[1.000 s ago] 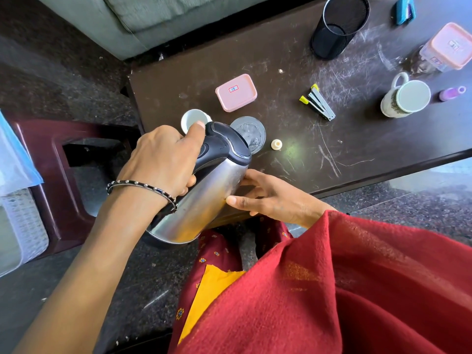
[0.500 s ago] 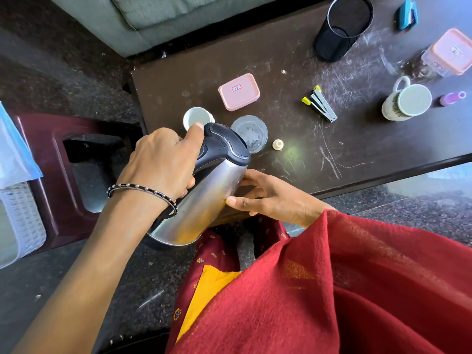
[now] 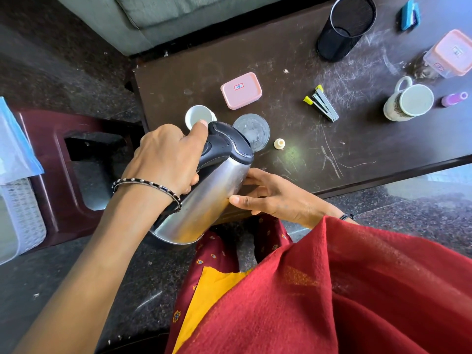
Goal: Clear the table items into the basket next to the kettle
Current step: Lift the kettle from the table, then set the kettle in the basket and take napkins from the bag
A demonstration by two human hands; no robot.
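Note:
A steel kettle (image 3: 204, 200) with a black lid is tilted over the near left corner of the dark table (image 3: 357, 154). My left hand (image 3: 166, 159) grips its black handle; my right hand (image 3: 270, 198) steadies its steel side. On the table lie a small white cup (image 3: 198, 114), a clear round lid (image 3: 252, 130), a pink box (image 3: 241, 90), a small cream cap (image 3: 279, 143), a stapler (image 3: 323, 103), a white mug (image 3: 408, 102), a purple bottle (image 3: 454, 98), a black mesh holder (image 3: 343, 29), a pink-lidded container (image 3: 452, 53) and a blue item (image 3: 410, 14). A white basket (image 3: 20, 215) sits at the far left.
A maroon plastic stool (image 3: 56, 175) stands left of the table, beside the white basket. A blue plastic sheet (image 3: 12, 146) lies over the basket's top. A grey sofa (image 3: 178, 19) is behind the table. The floor is dark speckled stone.
Both hands keep the same hold on the tilted kettle. The view has shifted slightly; nothing on the table has moved.

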